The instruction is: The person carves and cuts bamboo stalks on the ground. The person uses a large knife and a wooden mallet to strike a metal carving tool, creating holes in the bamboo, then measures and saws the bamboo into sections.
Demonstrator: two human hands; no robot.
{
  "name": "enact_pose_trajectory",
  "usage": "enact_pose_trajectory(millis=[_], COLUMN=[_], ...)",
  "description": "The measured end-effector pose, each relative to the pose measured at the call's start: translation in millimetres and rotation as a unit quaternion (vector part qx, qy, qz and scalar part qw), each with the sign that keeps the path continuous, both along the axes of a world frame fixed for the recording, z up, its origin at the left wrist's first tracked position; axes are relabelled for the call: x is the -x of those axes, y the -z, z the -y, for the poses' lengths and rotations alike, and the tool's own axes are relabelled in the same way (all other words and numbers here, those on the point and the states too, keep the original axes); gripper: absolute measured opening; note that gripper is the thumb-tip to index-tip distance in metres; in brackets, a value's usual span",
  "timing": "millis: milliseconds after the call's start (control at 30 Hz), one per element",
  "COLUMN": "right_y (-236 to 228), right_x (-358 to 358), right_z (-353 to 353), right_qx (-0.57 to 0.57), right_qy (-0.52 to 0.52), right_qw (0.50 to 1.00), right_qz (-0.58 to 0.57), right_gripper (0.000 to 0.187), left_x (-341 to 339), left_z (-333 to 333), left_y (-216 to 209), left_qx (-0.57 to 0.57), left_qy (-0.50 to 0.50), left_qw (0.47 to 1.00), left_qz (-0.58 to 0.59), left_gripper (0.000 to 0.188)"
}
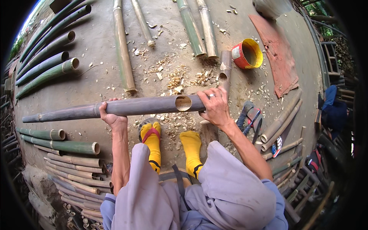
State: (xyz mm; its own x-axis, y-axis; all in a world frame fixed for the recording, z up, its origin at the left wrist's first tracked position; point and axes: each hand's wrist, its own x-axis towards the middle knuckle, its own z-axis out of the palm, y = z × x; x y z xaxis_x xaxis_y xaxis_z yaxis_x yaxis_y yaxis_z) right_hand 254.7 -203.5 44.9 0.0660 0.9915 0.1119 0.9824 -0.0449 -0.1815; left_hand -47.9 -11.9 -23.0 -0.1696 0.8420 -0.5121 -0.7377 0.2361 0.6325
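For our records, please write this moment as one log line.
left hand: holds dark bamboo pole; right hand: grips it near hole; nearby: bucket

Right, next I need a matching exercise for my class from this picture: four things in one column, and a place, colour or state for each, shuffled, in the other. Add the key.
Column one
1. dark bamboo pole
2. bucket
3. reddish sheet
4. red-strapped sandal

Column two
A. spread on the ground, right of the bucket
B. worn on the left foot
C. held by the left hand and right hand
D. red outside, with a yellow rim

Pairs: 1-C, 2-D, 3-A, 4-B
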Motion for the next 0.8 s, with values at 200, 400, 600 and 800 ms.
enact_pose_trajectory(millis=[200,400,600,800], right_y=[23,93,95,129], right_x=[7,-29,-78,-57], right_z=[61,87,28,60], right_qx=[-0.206,0.053,-0.145,0.028], right_qy=[0.334,0.448,0.478,0.286], right_qw=[0.916,0.838,0.726,0.915], right_qz=[-0.079,-0.306,-0.474,-0.284], right_gripper=[0.083,0.079,0.063,0.065], left_x=[-7,3,13,-25], left_z=[-3,5,11,19], left_y=[6,24,42,35], left_qx=[0.025,0.022,0.036,0.052], left_qy=[0.007,0.020,0.011,-0.005], left_qw=[0.999,0.999,0.999,0.998], left_qz=[0.024,0.018,0.016,0.018], left_gripper=[0.033,0.038,0.038,0.036])
